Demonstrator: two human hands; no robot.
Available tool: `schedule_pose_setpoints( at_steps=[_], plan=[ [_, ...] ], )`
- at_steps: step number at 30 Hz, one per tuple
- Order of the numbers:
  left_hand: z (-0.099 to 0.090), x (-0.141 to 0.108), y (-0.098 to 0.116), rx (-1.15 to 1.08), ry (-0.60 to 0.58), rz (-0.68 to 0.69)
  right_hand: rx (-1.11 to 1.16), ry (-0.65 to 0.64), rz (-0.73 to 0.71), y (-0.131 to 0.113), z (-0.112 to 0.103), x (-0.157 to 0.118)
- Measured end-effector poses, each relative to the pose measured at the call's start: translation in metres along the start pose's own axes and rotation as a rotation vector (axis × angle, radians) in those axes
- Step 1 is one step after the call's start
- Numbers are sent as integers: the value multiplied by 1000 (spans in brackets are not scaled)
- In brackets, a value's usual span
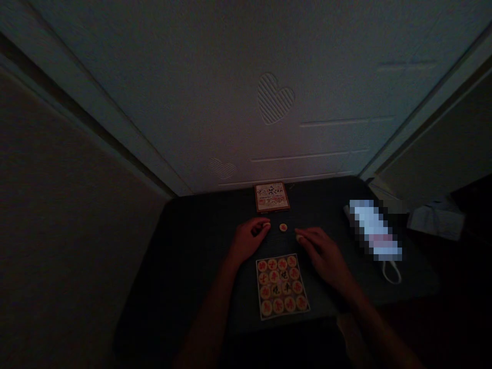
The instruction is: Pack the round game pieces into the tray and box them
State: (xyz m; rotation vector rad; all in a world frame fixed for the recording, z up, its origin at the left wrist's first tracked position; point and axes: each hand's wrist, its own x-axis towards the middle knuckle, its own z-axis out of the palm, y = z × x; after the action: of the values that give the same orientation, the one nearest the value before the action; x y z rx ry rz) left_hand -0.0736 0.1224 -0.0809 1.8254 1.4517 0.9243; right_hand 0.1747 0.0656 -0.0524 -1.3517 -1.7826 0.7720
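Note:
My left hand (248,238) is closed in a pinch, with a small pale xiangqi piece at its fingertips. On the other side, the fingers of my right hand (321,251) are pinched around another piece, mostly covered by them. Between the two hands a single round xiangqi piece (283,227) with a red character lies flat on the dark table (192,266). Nearer to me sits a square tray (258,292) filled with rows of round pieces, most marked in red and several in black.
Behind my hands, against the wall, lies a printed box lid (272,197). A lit, blurred-out phone (374,230) is at the right, with a white loop (392,272) beside it. White packaging (436,220) shows beyond the table's right edge. The room is dim.

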Motion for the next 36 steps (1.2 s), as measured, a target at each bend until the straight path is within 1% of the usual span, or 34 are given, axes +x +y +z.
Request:
schedule_pose_setpoints(
  at_steps=[3, 6, 8, 12, 20, 24, 29, 36],
  plan=[
    [1, 0, -1, -10, -12, 6, 29, -91, -11, -18, 0, -20],
    [1, 0, -1, -20, -21, 13, 54, -150, 36, -31, 5, -37],
    [1, 0, -1, -24, -27, 18, 43, -175, 57, -36, 10, -46],
    [1, 0, -1, -24, -32, 25, -39, -225, 28, -42, 22, -56],
    [1, -1, 0, -20, -31, 36, -219, -244, -79, -42, 40, -66],
    [2, -1, 0, -24, -27, 42, -287, -237, -99, -45, 42, -65],
    [3, -1, -1, -29, -27, 43, -317, -233, -103, -49, 42, -65],
    [3, -1, -1, -30, -23, 42, -343, -208, -133, -46, 46, -66]
  ],
)
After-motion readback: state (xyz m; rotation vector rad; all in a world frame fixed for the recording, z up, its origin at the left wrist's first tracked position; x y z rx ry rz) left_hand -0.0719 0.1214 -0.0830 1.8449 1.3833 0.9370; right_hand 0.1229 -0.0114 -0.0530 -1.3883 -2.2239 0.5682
